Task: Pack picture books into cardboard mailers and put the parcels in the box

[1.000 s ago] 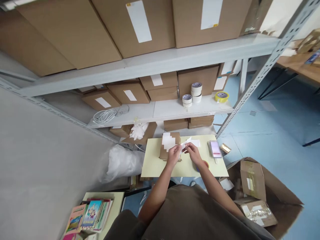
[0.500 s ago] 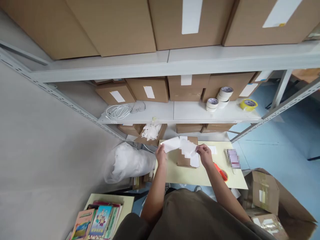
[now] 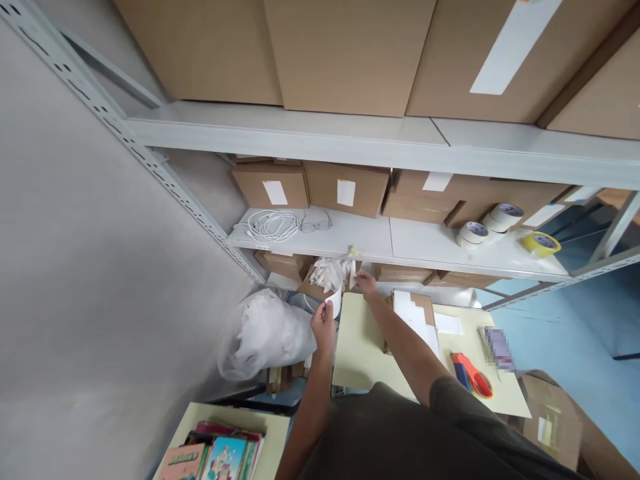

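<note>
My left hand point(image 3: 324, 325) pinches a white paper piece point(image 3: 335, 303) at the table's left edge, just in front of an open cardboard box point(image 3: 313, 290) heaped with crumpled white paper point(image 3: 330, 273). At that box's right side, my right hand point(image 3: 367, 283) is closed on a thin white paper strip point(image 3: 353, 274). Whether the two pieces are joined cannot be made out. On the table, right of both hands, lies a closed carton point(image 3: 425, 305) partly covered with white labels point(image 3: 411, 313); my right forearm hides some of it.
An orange tape dispenser point(image 3: 473, 375), a white sheet point(image 3: 449, 323) and a blurred-out item point(image 3: 499, 348) lie on the yellowish table point(image 3: 353, 353). Tape rolls point(image 3: 473, 233) and a coiled white cable point(image 3: 274, 225) sit on the shelf. A white plastic bag point(image 3: 273, 333) stands left.
Both hands have moved left with the white paper, from above the labelled carton to the box of crumpled paper. The view has shifted left; the labelled carton now lies free of my hands.
</note>
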Action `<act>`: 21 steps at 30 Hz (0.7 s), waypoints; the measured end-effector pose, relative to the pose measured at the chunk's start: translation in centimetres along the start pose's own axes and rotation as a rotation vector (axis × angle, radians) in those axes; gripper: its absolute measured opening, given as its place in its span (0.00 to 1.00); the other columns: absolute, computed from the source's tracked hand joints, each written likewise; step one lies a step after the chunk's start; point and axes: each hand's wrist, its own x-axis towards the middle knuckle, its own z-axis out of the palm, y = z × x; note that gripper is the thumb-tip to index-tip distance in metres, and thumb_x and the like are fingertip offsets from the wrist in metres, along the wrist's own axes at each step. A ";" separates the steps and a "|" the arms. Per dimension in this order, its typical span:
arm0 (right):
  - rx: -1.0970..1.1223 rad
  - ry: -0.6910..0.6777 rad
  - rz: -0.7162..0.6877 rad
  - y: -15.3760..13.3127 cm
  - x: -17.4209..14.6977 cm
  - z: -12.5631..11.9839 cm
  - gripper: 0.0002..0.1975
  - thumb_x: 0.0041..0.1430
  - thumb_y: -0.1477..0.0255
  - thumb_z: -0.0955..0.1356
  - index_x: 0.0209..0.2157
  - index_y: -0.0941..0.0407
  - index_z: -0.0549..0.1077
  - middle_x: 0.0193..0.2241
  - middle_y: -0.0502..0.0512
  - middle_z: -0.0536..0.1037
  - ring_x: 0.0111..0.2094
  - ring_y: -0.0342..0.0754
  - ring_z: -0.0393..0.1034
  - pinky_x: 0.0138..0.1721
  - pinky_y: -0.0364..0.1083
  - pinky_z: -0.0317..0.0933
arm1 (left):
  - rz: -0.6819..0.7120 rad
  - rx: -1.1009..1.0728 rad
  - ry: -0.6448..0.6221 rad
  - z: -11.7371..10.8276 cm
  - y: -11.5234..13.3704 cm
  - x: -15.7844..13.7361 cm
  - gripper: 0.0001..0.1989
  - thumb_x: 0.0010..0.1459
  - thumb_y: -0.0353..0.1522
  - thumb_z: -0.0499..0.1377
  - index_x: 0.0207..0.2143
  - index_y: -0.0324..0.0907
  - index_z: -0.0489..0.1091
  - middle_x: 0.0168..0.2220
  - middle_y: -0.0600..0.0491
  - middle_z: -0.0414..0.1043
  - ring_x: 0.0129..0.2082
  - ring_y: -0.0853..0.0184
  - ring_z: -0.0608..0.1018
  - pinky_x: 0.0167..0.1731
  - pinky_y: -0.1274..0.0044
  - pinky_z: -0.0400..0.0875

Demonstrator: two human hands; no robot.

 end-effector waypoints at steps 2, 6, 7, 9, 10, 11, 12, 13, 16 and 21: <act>-0.046 0.078 0.017 -0.3 0.6 1.0 0.18 0.47 0.59 0.75 0.36 0.55 0.74 0.34 0.57 0.80 0.40 0.54 0.75 0.41 0.51 0.68 | 0.019 0.043 -0.006 -0.9 -0.2 0.8 0.29 0.57 0.57 0.65 0.37 0.38 0.81 0.35 0.44 0.82 0.36 0.59 0.81 0.38 0.71 0.76; -0.063 0.105 0.046 0.0 -2.6 -0.4 0.20 0.49 0.53 0.75 0.35 0.55 0.76 0.35 0.58 0.82 0.42 0.55 0.76 0.41 0.49 0.68 | 0.091 0.229 -0.059 -1.7 -1.3 1.7 0.25 0.62 0.54 0.61 0.38 0.41 0.80 0.34 0.46 0.82 0.33 0.62 0.80 0.37 0.73 0.75; -0.061 0.067 0.057 0.3 -4.2 -1.2 0.21 0.50 0.51 0.75 0.33 0.55 0.76 0.33 0.58 0.82 0.39 0.54 0.77 0.40 0.48 0.69 | 0.129 0.282 -0.088 -1.5 -1.6 1.6 0.24 0.63 0.53 0.60 0.38 0.41 0.80 0.34 0.47 0.81 0.33 0.63 0.80 0.37 0.73 0.75; -0.038 -0.033 0.114 0.8 -8.0 -3.2 0.26 0.54 0.45 0.72 0.27 0.56 0.76 0.27 0.58 0.81 0.34 0.53 0.78 0.36 0.48 0.68 | 0.238 0.379 -0.177 -0.9 -2.2 1.3 0.20 0.66 0.49 0.59 0.37 0.43 0.80 0.34 0.47 0.81 0.33 0.64 0.79 0.37 0.74 0.75; 0.000 -0.094 0.143 1.1 -9.9 -4.2 0.28 0.56 0.44 0.71 0.27 0.56 0.77 0.27 0.59 0.81 0.34 0.53 0.78 0.36 0.47 0.69 | 0.307 0.420 -0.241 -0.4 -2.6 0.9 0.19 0.66 0.48 0.59 0.36 0.43 0.80 0.34 0.48 0.81 0.34 0.64 0.79 0.38 0.74 0.75; 0.050 -0.134 0.174 1.3 -11.7 -5.2 0.29 0.56 0.43 0.70 0.27 0.57 0.78 0.28 0.60 0.82 0.34 0.53 0.78 0.36 0.47 0.69 | 0.381 0.455 -0.315 0.2 -3.0 0.4 0.17 0.67 0.46 0.60 0.35 0.44 0.80 0.35 0.48 0.81 0.35 0.64 0.80 0.40 0.74 0.75; 0.105 -0.149 0.203 1.5 -13.3 -6.2 0.30 0.57 0.42 0.70 0.28 0.57 0.78 0.29 0.60 0.82 0.34 0.52 0.79 0.36 0.47 0.69 | 0.451 0.486 -0.394 0.8 -3.3 -0.2 0.15 0.67 0.44 0.60 0.34 0.45 0.80 0.36 0.48 0.81 0.38 0.63 0.80 0.42 0.73 0.76; 0.157 -0.139 0.224 1.6 -14.7 -7.1 0.29 0.56 0.42 0.71 0.29 0.57 0.79 0.30 0.60 0.83 0.35 0.52 0.79 0.37 0.47 0.70 | 0.515 0.515 -0.469 1.4 -3.8 -0.9 0.13 0.66 0.42 0.62 0.34 0.46 0.80 0.37 0.48 0.81 0.40 0.62 0.81 0.45 0.72 0.76; 0.229 -0.006 0.256 2.3 -17.3 -10.0 0.25 0.47 0.47 0.78 0.28 0.56 0.78 0.29 0.57 0.82 0.33 0.51 0.78 0.36 0.47 0.69 | 0.632 0.591 -0.650 3.1 -5.1 -3.2 0.06 0.63 0.37 0.65 0.34 0.47 0.81 0.44 0.46 0.80 0.47 0.58 0.81 0.50 0.68 0.77; 0.285 0.256 0.265 4.2 -19.1 -14.4 0.23 0.40 0.53 0.81 0.25 0.55 0.75 0.24 0.52 0.79 0.29 0.49 0.75 0.32 0.47 0.67 | 0.511 0.538 -0.853 5.0 -7.3 -6.4 0.17 0.52 0.43 0.74 0.43 0.48 0.82 0.57 0.43 0.76 0.53 0.52 0.79 0.55 0.62 0.76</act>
